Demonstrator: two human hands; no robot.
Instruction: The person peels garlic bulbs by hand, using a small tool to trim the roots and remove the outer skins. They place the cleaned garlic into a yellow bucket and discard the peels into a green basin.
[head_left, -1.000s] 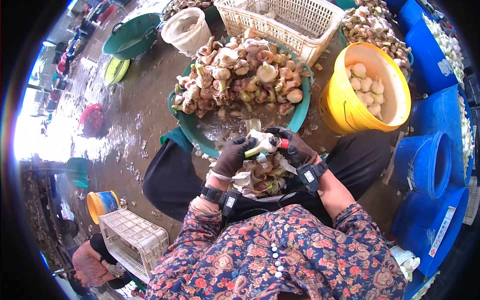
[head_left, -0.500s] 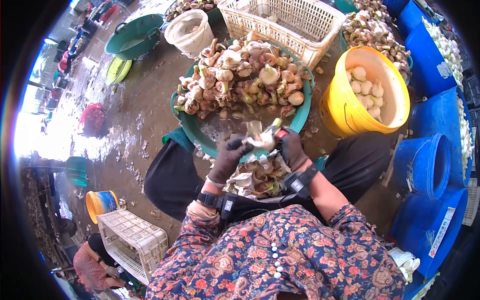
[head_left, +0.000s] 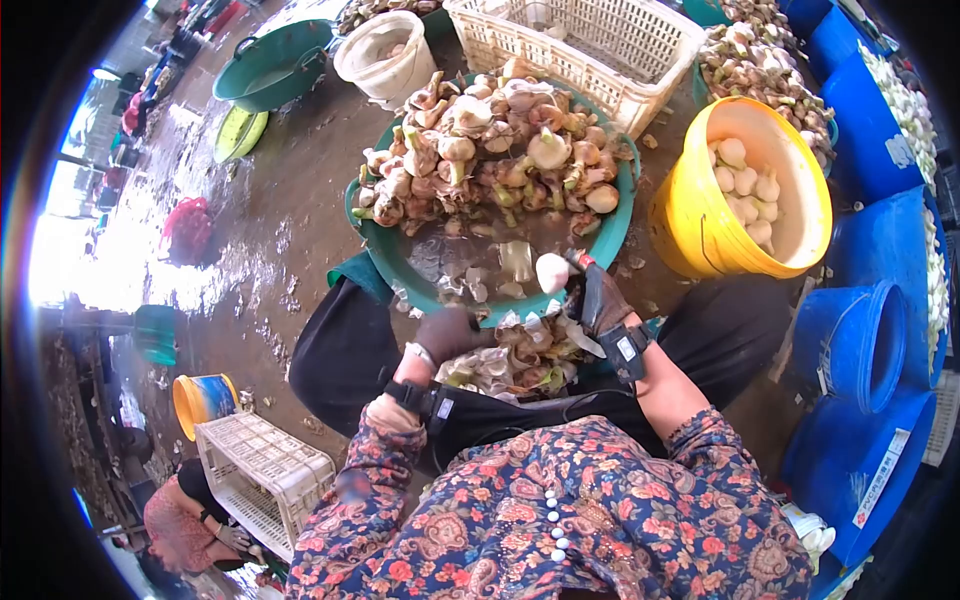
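My right hand (head_left: 603, 305), in a dark glove, grips a red-ended tool (head_left: 579, 260). A peeled white garlic bulb (head_left: 552, 272) is at its fingertips. My left hand (head_left: 448, 333), also gloved, is apart from the bulb, low over the near rim of the green basin (head_left: 385, 265); its fingers are blurred and partly hidden. Unpeeled garlic (head_left: 470, 150) is heaped in the basin, with murky water and loose skins at the near side. Below the hands lies a pile of papery peelings (head_left: 490, 370).
The yellow bucket (head_left: 683, 215) on the right holds white bulbs. Behind the basin are a white bucket (head_left: 375, 75) and a cream crate (head_left: 640, 105). Blue containers (head_left: 835, 335) line the right side. Another person (head_left: 185, 520) is at the lower left, beside a crate (head_left: 265, 460).
My left hand has come away from the garlic, moving down and left. My right hand has shifted slightly right and down. The bulb now shows round and white.
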